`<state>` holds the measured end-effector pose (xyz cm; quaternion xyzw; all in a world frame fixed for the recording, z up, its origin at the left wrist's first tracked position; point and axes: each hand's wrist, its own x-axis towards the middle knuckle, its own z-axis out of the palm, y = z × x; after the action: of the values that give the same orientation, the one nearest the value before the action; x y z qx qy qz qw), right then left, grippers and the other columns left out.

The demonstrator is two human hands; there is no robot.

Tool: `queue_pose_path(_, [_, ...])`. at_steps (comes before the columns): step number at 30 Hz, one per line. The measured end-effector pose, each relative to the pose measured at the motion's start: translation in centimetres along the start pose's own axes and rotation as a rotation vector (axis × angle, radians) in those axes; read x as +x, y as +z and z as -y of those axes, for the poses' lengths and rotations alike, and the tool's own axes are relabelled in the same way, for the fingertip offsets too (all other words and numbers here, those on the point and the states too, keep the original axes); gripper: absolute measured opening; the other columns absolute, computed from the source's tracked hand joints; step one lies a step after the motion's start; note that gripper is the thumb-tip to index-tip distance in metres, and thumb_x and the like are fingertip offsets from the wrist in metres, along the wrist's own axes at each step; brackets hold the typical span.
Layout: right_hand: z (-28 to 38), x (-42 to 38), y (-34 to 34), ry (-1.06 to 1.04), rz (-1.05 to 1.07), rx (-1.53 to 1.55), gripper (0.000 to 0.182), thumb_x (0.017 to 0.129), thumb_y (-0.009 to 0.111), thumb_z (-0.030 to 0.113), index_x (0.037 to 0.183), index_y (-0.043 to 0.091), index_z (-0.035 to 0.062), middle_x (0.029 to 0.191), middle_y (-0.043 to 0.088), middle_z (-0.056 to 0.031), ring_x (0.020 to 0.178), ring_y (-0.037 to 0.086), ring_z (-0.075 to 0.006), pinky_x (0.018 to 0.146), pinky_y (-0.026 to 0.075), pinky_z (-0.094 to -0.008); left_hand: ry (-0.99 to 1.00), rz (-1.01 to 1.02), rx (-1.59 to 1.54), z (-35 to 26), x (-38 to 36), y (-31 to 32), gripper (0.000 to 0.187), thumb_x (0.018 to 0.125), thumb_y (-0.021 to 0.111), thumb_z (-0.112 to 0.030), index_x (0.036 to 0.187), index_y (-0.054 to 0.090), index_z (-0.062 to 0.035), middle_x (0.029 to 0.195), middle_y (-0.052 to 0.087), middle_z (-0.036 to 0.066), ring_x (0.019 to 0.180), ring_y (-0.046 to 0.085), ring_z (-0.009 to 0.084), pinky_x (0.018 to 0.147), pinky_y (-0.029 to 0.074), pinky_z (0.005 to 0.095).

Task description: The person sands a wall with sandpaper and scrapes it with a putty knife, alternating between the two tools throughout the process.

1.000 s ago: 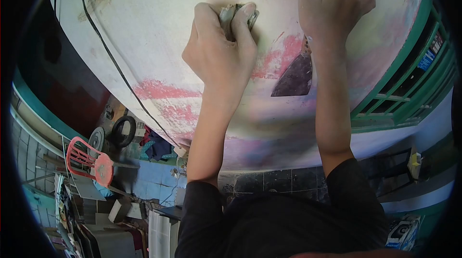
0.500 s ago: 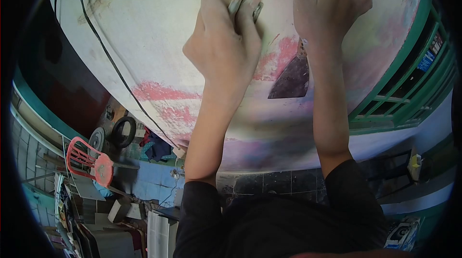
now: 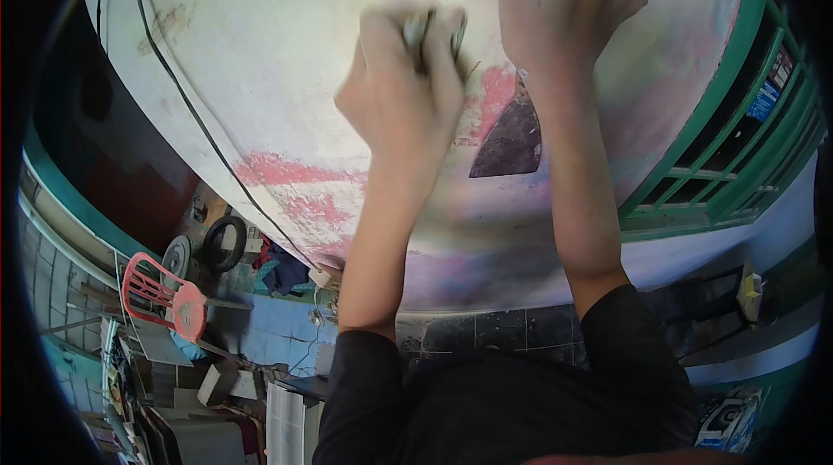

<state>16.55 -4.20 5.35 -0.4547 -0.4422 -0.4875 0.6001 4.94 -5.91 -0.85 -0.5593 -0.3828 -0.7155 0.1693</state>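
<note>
My left hand [image 3: 399, 79] is closed in a pinch around a small folded grey-green piece [image 3: 416, 30], close against the pale painted wall [image 3: 286, 57]. Thin edges of the piece show between thumb and fingers; the rest is hidden. Higher up and to the right, my right hand [image 3: 573, 9] has its fingers curled in near the wall. It is smeared by motion, with whitish dust on the fingers, and I cannot tell what it holds. Below its wrist, a dark triangular patch [image 3: 508, 146] lies at the wall beside worn pink paint [image 3: 493, 96].
A black cable [image 3: 186, 83] runs down the wall at left. Green window bars [image 3: 711, 166] border it at right. Below left stand a red plastic chair [image 3: 182, 307], a black tire [image 3: 226, 243] and stacked clutter. Dark floor tiles [image 3: 503, 332] lie beneath the wall.
The view has shifted slightly, moving the upper wall left. My left hand has slid a little down and to the right along the wall, still gripping the folded piece. My right hand appears further left.
</note>
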Motion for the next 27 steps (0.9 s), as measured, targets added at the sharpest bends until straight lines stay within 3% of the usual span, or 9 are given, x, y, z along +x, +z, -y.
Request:
queue_pose_path(5, [-0.1,0.0,0.1,-0.022,-0.038,0.017,0.055,0.103,0.059,0.026,0.15,0.048,0.0007,0.156,0.037,-0.0341,0.143,0.035,-0.0511,0.114,0.028,-0.0606,-0.088,0.042,-0.117,1.3,-6.1,-0.3,0.047,0.085,0.087,-0.026,0.075,0.046,-0.0046,0.059,0.053,0.012,0.051,0.048,0.0197,0.052,0.045,0.0339])
queue_pose_path(9, [-0.3,0.0,0.3,-0.028,-0.047,0.036,0.056,0.102,0.061,0.025,0.149,0.048,0.0003,0.155,0.037,-0.0348,0.142,0.036,-0.0522,0.114,0.029,-0.061,0.042,-0.077,0.012,0.6,0.5,0.1,0.047,0.085,0.087,-0.024,0.074,0.046,-0.0063,0.059,0.053,0.011,0.052,0.045,0.0153,0.052,0.045,0.0297])
queue_pose_path(12, [-0.4,-0.1,0.6,-0.039,-0.078,0.039,0.056,0.101,0.061,0.026,0.149,0.048,0.0002,0.155,0.038,-0.035,0.142,0.036,-0.0525,0.113,0.029,-0.0613,0.0,-0.086,-0.006,1.0,1.0,-0.2,0.045,0.084,0.088,-0.024,0.075,0.048,-0.0059,0.059,0.055,0.011,0.053,0.047,0.0141,0.053,0.045,0.0296])
queue_pose_path(15, [-0.5,0.0,0.8,-0.048,-0.091,0.034,0.056,0.102,0.06,0.027,0.149,0.048,0.0002,0.155,0.038,-0.035,0.141,0.036,-0.0525,0.113,0.029,-0.0613,-0.151,-0.073,-0.056,2.0,-4.7,-0.3,0.045,0.084,0.088,-0.027,0.077,0.049,-0.004,0.06,0.054,0.011,0.054,0.047,0.0147,0.053,0.045,0.0319])
queue_pose_path(18, [-0.7,-0.2,0.9,-0.049,-0.1,0.024,0.056,0.102,0.06,0.028,0.149,0.049,0.0006,0.155,0.038,-0.0349,0.142,0.036,-0.0524,0.114,0.029,-0.061,-0.152,-0.034,-0.023,2.6,-6.3,-0.6,0.047,0.083,0.089,-0.029,0.077,0.05,-0.0029,0.06,0.055,0.01,0.054,0.047,0.0154,0.054,0.046,0.0325])
queue_pose_path(22, [-0.1,0.0,0.0,-0.018,-0.016,0.009,0.056,0.103,0.059,0.028,0.15,0.048,0.0014,0.156,0.037,-0.0345,0.142,0.036,-0.0517,0.115,0.028,-0.0603,0.001,-0.087,0.015,2.0,0.2,-0.6,0.048,0.083,0.089,-0.028,0.076,0.049,-0.0028,0.06,0.055,0.01,0.053,0.046,0.0145,0.053,0.045,0.0312])
queue_pose_path(24, [-0.2,0.0,0.2,-0.028,-0.029,0.004,0.055,0.103,0.059,0.028,0.15,0.048,0.0016,0.156,0.037,-0.0342,0.143,0.036,-0.0513,0.115,0.028,-0.0602,0.1,-0.074,0.047,2.0,1.2,-0.9,0.037,0.089,0.083,-0.024,0.08,0.053,-0.0041,0.066,0.061,0.013,0.053,0.062,0.0269,0.052,0.049,0.0342])
queue_pose_path(25, [-0.2,-0.1,0.3,-0.038,-0.047,-0.005,0.055,0.103,0.058,0.028,0.15,0.048,0.0018,0.156,0.037,-0.0338,0.143,0.036,-0.0508,0.116,0.028,-0.0601,0.099,-0.073,0.05,2.0,0.7,-1.0,0.037,0.089,0.083,-0.024,0.08,0.053,-0.0041,0.066,0.061,0.013,0.053,0.062,0.0269,0.052,0.049,0.0342])
queue_pose_path(27, [-0.2,-0.2,0.3,-0.034,-0.047,-0.007,0.055,0.103,0.058,0.029,0.15,0.048,0.0018,0.156,0.037,-0.0336,0.143,0.036,-0.0505,0.116,0.028,-0.0601,-0.119,-0.06,0.015,1.8,-1.9,-1.5,0.049,0.085,0.087,-0.03,0.075,0.047,-0.0039,0.059,0.053,0.011,0.054,0.047,0.0137,0.052,0.044,0.0308])
